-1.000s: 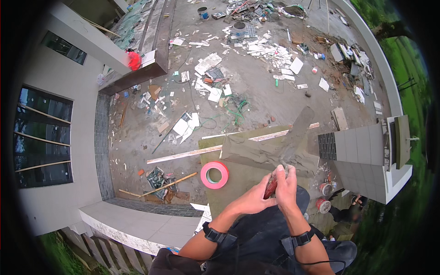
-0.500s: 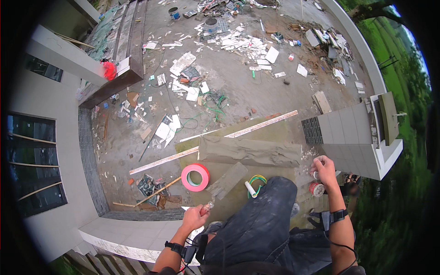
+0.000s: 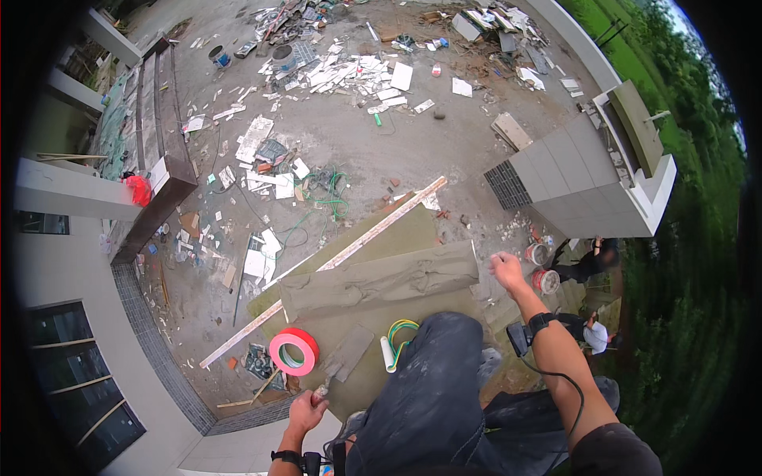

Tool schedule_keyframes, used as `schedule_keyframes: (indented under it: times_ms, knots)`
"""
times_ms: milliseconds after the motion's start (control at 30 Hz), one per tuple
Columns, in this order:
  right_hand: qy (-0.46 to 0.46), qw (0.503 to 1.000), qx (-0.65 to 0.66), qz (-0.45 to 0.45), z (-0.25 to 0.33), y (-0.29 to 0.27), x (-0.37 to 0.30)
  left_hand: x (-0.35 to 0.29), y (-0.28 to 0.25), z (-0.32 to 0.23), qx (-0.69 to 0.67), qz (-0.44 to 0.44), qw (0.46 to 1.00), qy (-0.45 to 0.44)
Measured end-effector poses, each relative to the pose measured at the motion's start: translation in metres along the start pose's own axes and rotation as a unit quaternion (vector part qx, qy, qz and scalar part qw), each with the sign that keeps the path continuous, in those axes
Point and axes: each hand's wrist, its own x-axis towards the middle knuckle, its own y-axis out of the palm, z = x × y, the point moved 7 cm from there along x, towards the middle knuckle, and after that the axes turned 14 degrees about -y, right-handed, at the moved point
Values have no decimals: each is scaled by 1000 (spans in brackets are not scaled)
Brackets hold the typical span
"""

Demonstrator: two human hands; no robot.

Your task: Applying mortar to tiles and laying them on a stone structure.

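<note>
My left hand (image 3: 303, 412) is closed round the handle of a trowel (image 3: 349, 355), whose flat, mortar-grey blade points away over the greenish board (image 3: 397, 316). Beyond the blade lies a long slab (image 3: 381, 279) with uneven wet mortar spread on its upper face. Past the slab's right end, my right hand (image 3: 508, 272) hovers with its fingers curled together; whatever they may pinch is hidden. A pink tape roll (image 3: 279, 341) sits left of the trowel. To the right, by my knee, rests a green-and-yellow coil (image 3: 402, 326) with a white cylinder (image 3: 387, 354).
A long whitish batten (image 3: 365, 238) lies diagonally behind the slab. Broken tiles (image 3: 349, 75) and a green cord (image 3: 337, 198) litter the concrete. Buckets (image 3: 546, 281) stand at right, near two other people (image 3: 594, 333). A tiled pillar (image 3: 567, 174) rises there.
The head view has turned, shifting the scene left and down at the left side. Both hands keep their closed grip. More of my right forearm and a second person at right now show.
</note>
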Motion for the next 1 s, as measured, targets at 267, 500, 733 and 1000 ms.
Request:
schedule_keyframes:
  times_ms: [267,500,733,1000]
  knots:
    - [76,975,202,44,-30,34,16,-5,-52,-67,96,-94,989,60]
    - [55,958,247,133,-21,54,19,55,-181,-156,-165,-251,954,2]
    - [49,924,301,230,-4,55,16,170,-183,-120,-323,-220,915,-95]
    - [42,899,384,206,-27,60,23,200,-175,-140,-355,-174,911,-115]
